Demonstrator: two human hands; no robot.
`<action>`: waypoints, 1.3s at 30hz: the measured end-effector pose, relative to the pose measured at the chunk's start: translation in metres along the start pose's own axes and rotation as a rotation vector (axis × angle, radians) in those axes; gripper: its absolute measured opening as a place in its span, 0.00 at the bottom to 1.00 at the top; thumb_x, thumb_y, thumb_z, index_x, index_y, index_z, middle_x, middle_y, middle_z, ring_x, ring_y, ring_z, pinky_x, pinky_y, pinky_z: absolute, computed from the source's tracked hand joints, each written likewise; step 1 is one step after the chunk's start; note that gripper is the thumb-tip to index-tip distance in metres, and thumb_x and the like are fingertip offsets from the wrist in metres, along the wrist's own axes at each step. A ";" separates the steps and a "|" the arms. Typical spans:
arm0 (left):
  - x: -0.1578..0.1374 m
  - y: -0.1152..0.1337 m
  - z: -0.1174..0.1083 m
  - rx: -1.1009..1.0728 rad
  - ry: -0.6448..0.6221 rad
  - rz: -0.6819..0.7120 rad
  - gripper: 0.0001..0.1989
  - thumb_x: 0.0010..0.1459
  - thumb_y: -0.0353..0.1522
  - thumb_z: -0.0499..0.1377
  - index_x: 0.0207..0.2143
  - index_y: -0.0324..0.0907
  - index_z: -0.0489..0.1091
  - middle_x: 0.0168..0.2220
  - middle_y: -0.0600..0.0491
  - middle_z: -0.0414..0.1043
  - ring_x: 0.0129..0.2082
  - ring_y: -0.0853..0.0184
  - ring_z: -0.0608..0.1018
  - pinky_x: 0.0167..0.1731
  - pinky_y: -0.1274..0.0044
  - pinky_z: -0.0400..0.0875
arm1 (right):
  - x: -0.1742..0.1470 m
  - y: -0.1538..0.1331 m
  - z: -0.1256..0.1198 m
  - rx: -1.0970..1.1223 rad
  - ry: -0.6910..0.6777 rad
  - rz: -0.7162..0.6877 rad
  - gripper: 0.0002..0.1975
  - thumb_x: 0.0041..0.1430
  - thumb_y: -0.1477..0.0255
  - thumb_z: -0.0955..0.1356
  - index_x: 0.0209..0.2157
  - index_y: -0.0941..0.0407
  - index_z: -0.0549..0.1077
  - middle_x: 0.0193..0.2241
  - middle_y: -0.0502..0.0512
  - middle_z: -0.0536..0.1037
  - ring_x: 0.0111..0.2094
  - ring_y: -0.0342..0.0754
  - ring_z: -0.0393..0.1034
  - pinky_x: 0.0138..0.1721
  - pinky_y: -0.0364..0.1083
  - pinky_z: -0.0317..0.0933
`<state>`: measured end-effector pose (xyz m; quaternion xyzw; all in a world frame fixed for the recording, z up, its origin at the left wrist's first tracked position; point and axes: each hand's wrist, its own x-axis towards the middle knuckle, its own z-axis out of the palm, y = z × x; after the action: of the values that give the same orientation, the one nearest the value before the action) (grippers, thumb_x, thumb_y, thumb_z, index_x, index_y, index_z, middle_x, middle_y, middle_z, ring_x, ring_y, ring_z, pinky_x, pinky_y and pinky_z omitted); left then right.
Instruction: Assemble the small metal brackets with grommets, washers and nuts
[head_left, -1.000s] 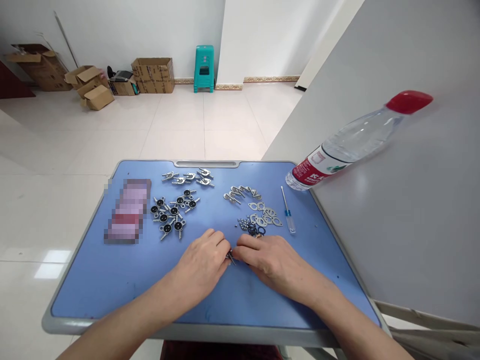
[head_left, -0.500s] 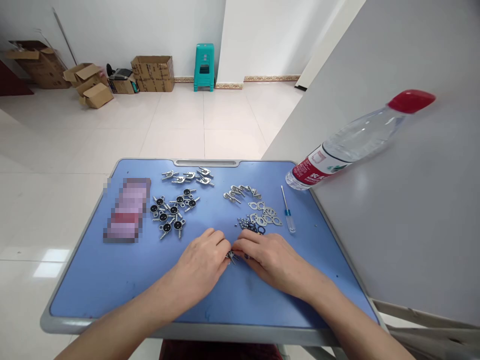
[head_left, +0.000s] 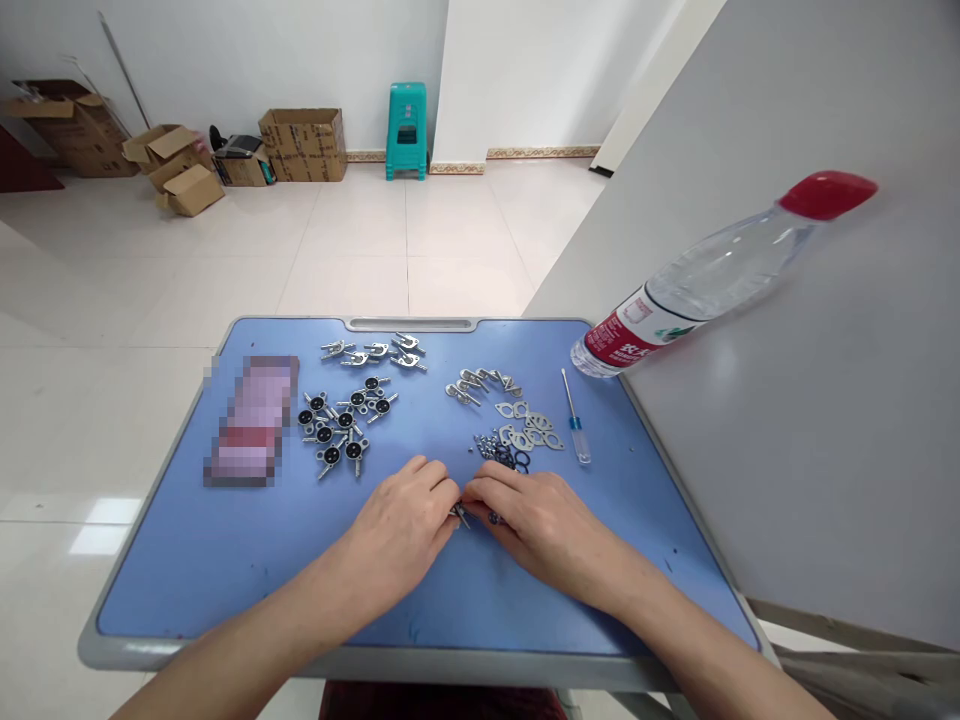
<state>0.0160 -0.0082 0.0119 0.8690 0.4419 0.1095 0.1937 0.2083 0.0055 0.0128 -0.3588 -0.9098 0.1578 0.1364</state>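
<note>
Near the front middle of the blue table, my left hand (head_left: 409, 515) and my right hand (head_left: 536, 515) meet fingertip to fingertip. Both are closed on a small metal fitting with thin stems (head_left: 461, 515), mostly covered by the fingers. Under the curled fingers of my right hand shows a small shiny piece (head_left: 494, 518), too small to name. Just beyond that hand lie black rubber rings (head_left: 521, 460) and a scatter of small screws (head_left: 487, 442). Flat metal gaskets (head_left: 536, 430) are spread behind them.
Several metal fittings with black discs (head_left: 345, 420) lie at left, forked metal brackets (head_left: 405, 350) at the back, bent metal pieces (head_left: 472, 380) right of them. A screwdriver (head_left: 577, 440) and water bottle (head_left: 675, 310) are at right. A blurred pinkish object (head_left: 259, 410) lies far left.
Both hands stay in nearly the same place around the metal fitting, with only a slight shift of the fingers. The small shiny piece under my right hand shows more clearly. The view has moved slightly.
</note>
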 end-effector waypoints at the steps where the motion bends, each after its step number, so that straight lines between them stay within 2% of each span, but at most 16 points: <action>1: 0.000 0.000 0.000 -0.001 0.001 0.003 0.07 0.61 0.24 0.57 0.29 0.39 0.65 0.32 0.54 0.67 0.33 0.65 0.69 0.31 0.73 0.67 | 0.001 0.000 -0.001 0.051 -0.010 0.027 0.10 0.64 0.79 0.60 0.36 0.57 0.72 0.29 0.51 0.71 0.23 0.42 0.62 0.22 0.43 0.50; 6: 0.001 0.000 0.000 -0.011 0.017 0.017 0.07 0.60 0.24 0.58 0.29 0.40 0.65 0.32 0.54 0.66 0.33 0.66 0.68 0.30 0.74 0.66 | 0.007 0.001 -0.008 0.397 -0.112 0.241 0.08 0.61 0.79 0.64 0.30 0.56 0.72 0.27 0.48 0.73 0.26 0.41 0.65 0.28 0.40 0.58; 10: 0.000 0.000 -0.001 -0.019 0.030 0.021 0.07 0.59 0.23 0.59 0.29 0.39 0.65 0.32 0.54 0.66 0.33 0.66 0.68 0.30 0.74 0.65 | 0.011 0.001 -0.012 0.453 -0.137 0.328 0.07 0.59 0.80 0.66 0.28 0.56 0.71 0.25 0.46 0.73 0.25 0.40 0.64 0.27 0.39 0.57; 17: -0.001 -0.001 0.000 -0.038 0.022 0.008 0.06 0.59 0.23 0.59 0.30 0.39 0.66 0.33 0.54 0.67 0.33 0.66 0.69 0.31 0.74 0.66 | 0.009 -0.004 -0.012 0.336 -0.024 0.243 0.05 0.58 0.80 0.67 0.31 0.56 0.72 0.27 0.48 0.73 0.25 0.40 0.64 0.27 0.40 0.56; 21: 0.001 -0.001 0.001 -0.038 0.015 0.002 0.06 0.59 0.22 0.58 0.30 0.39 0.66 0.32 0.54 0.67 0.33 0.65 0.69 0.32 0.74 0.66 | 0.009 -0.006 -0.003 0.334 0.008 0.255 0.06 0.60 0.78 0.66 0.29 0.57 0.72 0.26 0.50 0.73 0.26 0.41 0.65 0.26 0.40 0.57; 32: 0.001 -0.001 -0.002 -0.041 0.013 0.006 0.08 0.60 0.22 0.57 0.28 0.40 0.64 0.32 0.54 0.67 0.33 0.66 0.69 0.31 0.74 0.66 | 0.012 -0.007 -0.008 0.339 -0.029 0.302 0.07 0.56 0.81 0.66 0.28 0.56 0.71 0.25 0.48 0.73 0.26 0.41 0.66 0.26 0.40 0.58; 39: 0.000 -0.001 0.000 -0.047 0.031 0.003 0.07 0.59 0.22 0.58 0.29 0.40 0.65 0.32 0.55 0.67 0.33 0.66 0.68 0.32 0.74 0.66 | 0.006 -0.007 0.002 0.202 0.024 0.218 0.05 0.58 0.80 0.67 0.30 0.57 0.71 0.26 0.50 0.73 0.24 0.42 0.65 0.25 0.41 0.57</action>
<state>0.0155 -0.0074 0.0116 0.8630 0.4409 0.1335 0.2072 0.1992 0.0042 0.0141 -0.4420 -0.8431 0.2582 0.1647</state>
